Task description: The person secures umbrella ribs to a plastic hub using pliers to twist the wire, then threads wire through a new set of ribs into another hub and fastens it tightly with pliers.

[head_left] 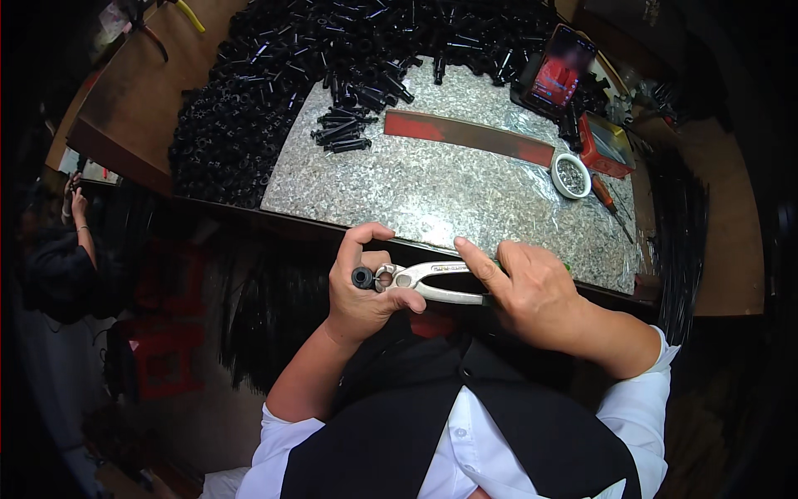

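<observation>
1. Left hand (366,291) pinches a small black tube piece (362,278) at the table edge.
2. Right hand (532,291) grips pliers (424,279), their jaws at the piece.
3. Small finished batch (341,133), possibly; a large black pile (274,83) remains.

The bench (158,108) is made of brown wood and its top is worn and dark in places. On the middle of it lies a speckled grey stone slab (465,195) with a shiny surface. A long red strip (470,135) lies across the far part of the slab. A big heap of black tubes (274,75) covers the far and left side of the bench. Light falls from above on the slab, and the space around the bench is dim. Below the bench on the left, something red (166,320) stands in the shadow. At the far left edge another person (62,258) in dark clothes is seen.
</observation>
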`<action>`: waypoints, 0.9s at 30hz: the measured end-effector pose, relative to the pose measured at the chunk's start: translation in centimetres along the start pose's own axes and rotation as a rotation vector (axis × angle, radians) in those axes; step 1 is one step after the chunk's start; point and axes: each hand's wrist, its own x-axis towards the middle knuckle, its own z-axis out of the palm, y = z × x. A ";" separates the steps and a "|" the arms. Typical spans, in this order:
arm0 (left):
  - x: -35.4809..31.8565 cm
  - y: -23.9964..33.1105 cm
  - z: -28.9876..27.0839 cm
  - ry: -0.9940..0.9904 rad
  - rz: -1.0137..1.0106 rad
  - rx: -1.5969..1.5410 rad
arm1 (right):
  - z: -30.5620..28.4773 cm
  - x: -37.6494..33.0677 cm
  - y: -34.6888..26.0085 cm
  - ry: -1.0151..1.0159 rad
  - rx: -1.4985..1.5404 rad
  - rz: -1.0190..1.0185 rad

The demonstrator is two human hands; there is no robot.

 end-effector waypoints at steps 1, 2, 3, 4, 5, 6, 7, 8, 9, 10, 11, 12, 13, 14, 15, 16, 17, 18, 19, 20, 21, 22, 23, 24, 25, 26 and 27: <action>0.0 -0.1 0.1 0.014 0.022 0.010 | -0.3 0.1 0.0 -0.093 0.108 0.033; 0.0 -0.2 0.1 0.028 0.044 0.020 | -0.5 0.2 -0.1 -0.185 0.217 0.066; 0.0 -0.2 0.1 0.023 0.044 0.019 | -0.6 0.2 -0.1 -0.184 0.216 0.072; 0.1 -0.2 0.1 0.032 0.039 0.009 | -0.8 0.3 -0.2 -0.225 0.262 0.105; 0.2 -0.1 0.1 0.042 0.034 0.000 | -0.8 0.3 -0.3 -0.266 0.309 0.138; 0.3 -0.1 0.1 0.040 0.034 -0.001 | -0.6 0.3 -0.3 -0.266 0.308 0.140; 0.4 -0.1 0.0 0.041 0.018 -0.020 | -0.3 0.2 -0.3 -0.228 0.298 0.131; 0.4 -0.1 -0.1 0.041 0.002 -0.039 | -0.1 0.2 -0.3 -0.191 0.287 0.122; 0.4 0.0 -0.1 0.039 0.004 -0.038 | -0.3 0.2 -0.2 -0.188 0.286 0.123; 0.4 0.1 -0.1 0.032 -0.016 -0.082 | -0.6 0.3 -0.2 -0.107 0.236 0.079; 0.4 0.1 -0.1 0.023 -0.035 -0.127 | -0.9 0.3 -0.1 -0.027 0.184 0.036; 0.4 -0.1 -0.3 0.025 -0.037 -0.126 | -0.9 0.3 -0.1 -0.028 0.186 0.035; 0.3 -0.4 -0.5 0.021 -0.037 -0.140 | -1.0 0.2 0.1 -0.042 0.143 0.011; 0.3 -0.6 -0.7 0.017 -0.038 -0.152 | -1.1 0.1 0.2 -0.056 0.100 -0.013; 0.3 -0.6 -0.7 0.012 -0.040 -0.155 | -1.3 -0.1 0.1 -0.058 0.099 -0.007; 0.2 -0.5 -0.7 -0.010 -0.044 -0.178 | -1.6 -0.3 -0.1 -0.109 0.099 -0.009; 0.2 -0.5 -0.7 -0.033 -0.048 -0.199 | -1.9 -0.5 -0.2 -0.160 0.099 -0.012; 0.2 -0.4 -0.6 -0.038 -0.049 -0.200 | -2.2 -0.5 -0.4 -0.160 0.100 -0.007; 0.2 -0.4 -0.5 -0.072 -0.014 -0.157 | -2.5 -0.5 -0.5 -0.175 0.054 -0.018; 0.1 -0.3 -0.4 -0.107 0.022 -0.115 | -2.6 -0.5 -0.7 -0.191 0.010 -0.030; 0.1 -0.2 -0.4 -0.110 0.021 -0.113 | -2.5 -0.5 -0.8 -0.189 0.012 -0.027; 0.1 0.1 -0.3 -0.144 0.006 -0.075 | -2.3 -0.5 -0.9 -0.177 0.030 -0.019; 0.0 0.3 -0.3 -0.176 -0.009 -0.036 | -2.1 -0.6 -0.9 -0.165 0.049 -0.011; 0.0 0.7 -0.3 -0.187 -0.020 -0.041 | -1.9 -0.6 -1.0 -0.163 0.049 -0.006; -0.1 0.7 -0.2 -0.192 -0.021 -0.040 | -1.7 -0.6 -1.2 -0.168 0.075 0.010; -0.1 0.7 -0.1 -0.157 -0.001 -0.013 | -1.5 -0.7 -1.3 -0.173 0.103 0.025; -0.2 0.7 0.1 -0.118 0.020 0.015 | -1.3 -0.8 -1.3 -0.171 0.103 0.026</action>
